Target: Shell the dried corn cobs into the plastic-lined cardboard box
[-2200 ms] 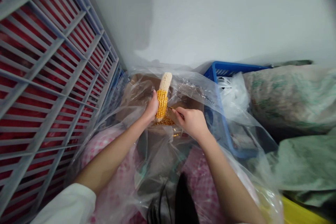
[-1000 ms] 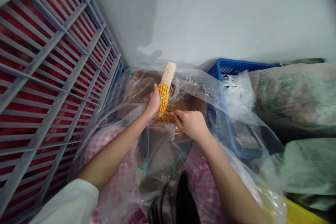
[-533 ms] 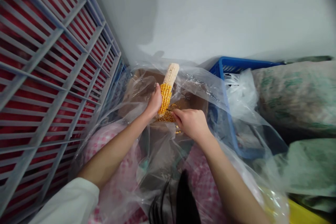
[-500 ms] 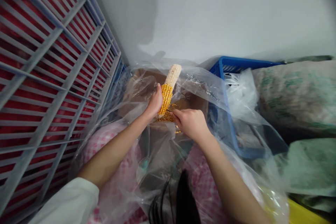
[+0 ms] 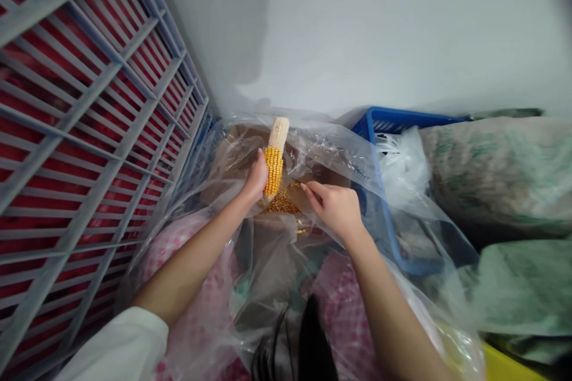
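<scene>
An ear of corn (image 5: 274, 169) stands nearly upright in my left hand (image 5: 257, 176), whose fingers are wrapped round it. Its upper part is a bare pale cob, while yellow kernels cover the middle; a pale patch shows at the lower end. To the right, apart from the ear, my right hand (image 5: 335, 205) is closed on a thin dark pointed tool (image 5: 297, 181); only its tip shows, the rest being hidden in the fist. Loose corn kernels (image 5: 282, 202) lie below in a cardboard box (image 5: 313, 168) lined with a clear plastic sheet (image 5: 330, 141).
A grey slatted plastic crate (image 5: 111, 149) with red behind its slats rises on the left. At right, a blue basket (image 5: 393, 232) holds a white plastic bag (image 5: 404, 161), beside a stuffed woven sack (image 5: 500, 172). A pale wall (image 5: 357, 30) stands behind.
My left hand has drawn the ear slightly left and turned it more upright. My right hand, with the tool's tip, has moved right, away from the ear's lower end.
</scene>
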The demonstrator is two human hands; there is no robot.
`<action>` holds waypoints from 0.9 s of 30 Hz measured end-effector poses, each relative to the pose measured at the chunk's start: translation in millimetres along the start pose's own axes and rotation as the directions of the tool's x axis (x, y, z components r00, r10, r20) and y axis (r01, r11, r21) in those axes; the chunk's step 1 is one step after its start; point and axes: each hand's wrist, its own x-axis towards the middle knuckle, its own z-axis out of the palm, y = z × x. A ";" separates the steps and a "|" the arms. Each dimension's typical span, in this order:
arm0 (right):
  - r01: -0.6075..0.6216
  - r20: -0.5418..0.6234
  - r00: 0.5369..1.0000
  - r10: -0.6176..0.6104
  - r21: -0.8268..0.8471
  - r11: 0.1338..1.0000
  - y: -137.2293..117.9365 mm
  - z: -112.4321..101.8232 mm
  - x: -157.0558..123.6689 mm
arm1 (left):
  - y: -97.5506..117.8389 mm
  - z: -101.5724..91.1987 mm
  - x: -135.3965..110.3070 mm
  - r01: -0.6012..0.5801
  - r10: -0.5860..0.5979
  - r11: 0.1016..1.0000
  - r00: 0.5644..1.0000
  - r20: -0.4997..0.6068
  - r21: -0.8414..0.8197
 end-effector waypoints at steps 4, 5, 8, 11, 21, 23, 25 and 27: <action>-0.012 -0.007 1.000 0.012 -0.010 1.000 -0.2 -2.9 3.3 | -2.3 -0.5 -1.7 -0.214 0.241 0.917 0.970 -0.042 0.336; -0.004 -0.002 1.000 0.004 -0.010 1.000 -1.6 -2.1 4.2 | -2.2 0.1 -3.6 -0.232 0.265 0.888 0.964 -0.029 0.397; 0.019 0.012 1.000 -0.019 -0.016 1.000 -5.2 0.5 6.2 | -1.6 2.6 -9.1 -0.275 0.303 0.820 0.953 0.027 0.502; 0.036 0.047 0.998 -0.034 -0.040 0.999 -8.4 1.3 6.7 | -1.7 4.4 -12.6 -0.329 0.345 0.762 0.935 0.081 0.558; 0.124 0.191 0.976 -0.104 -0.096 0.988 -20.6 10.4 -0.2 | -18.2 5.3 -16.9 -0.326 0.313 0.660 0.938 0.147 0.677; 0.124 0.163 0.980 -0.110 -0.078 0.989 -18.3 15.1 -2.2 | -20.5 6.1 -15.7 -0.308 0.278 0.734 0.949 0.146 0.605; 0.116 0.126 0.986 -0.108 -0.050 0.992 -16.1 19.0 -3.8 | -21.3 7.2 -14.9 -0.207 0.156 0.859 0.977 0.147 0.468; 0.096 0.091 0.991 -0.095 -0.008 0.995 -14.5 20.9 -5.2 | -20.3 8.1 -15.0 0.007 -0.065 0.959 0.979 0.194 0.282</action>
